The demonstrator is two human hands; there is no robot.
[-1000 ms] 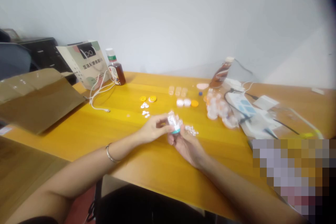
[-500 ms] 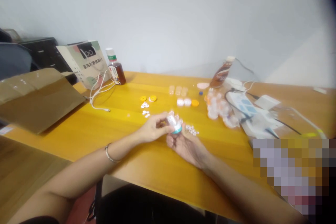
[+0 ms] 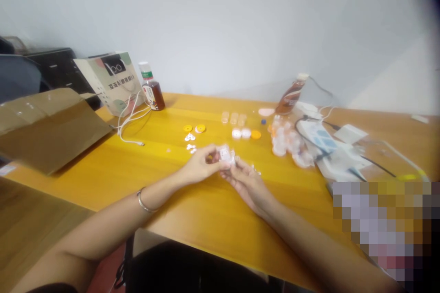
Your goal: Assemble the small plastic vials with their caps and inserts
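Because it looks like thin clear plastic, the small container (image 3: 225, 154) should be light, fairly stiff, perhaps slippery, its sides best taken gently near the middle. It is between both hands above the table (image 3: 202, 213): the left hand (image 3: 198, 168) pinches its side, the right hand (image 3: 251, 187) curls its fingers round the near end, hiding any cap

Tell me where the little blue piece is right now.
In the head view, the little blue piece lies on the table, right of centre, in front of the pink piece and behind the orange disc.
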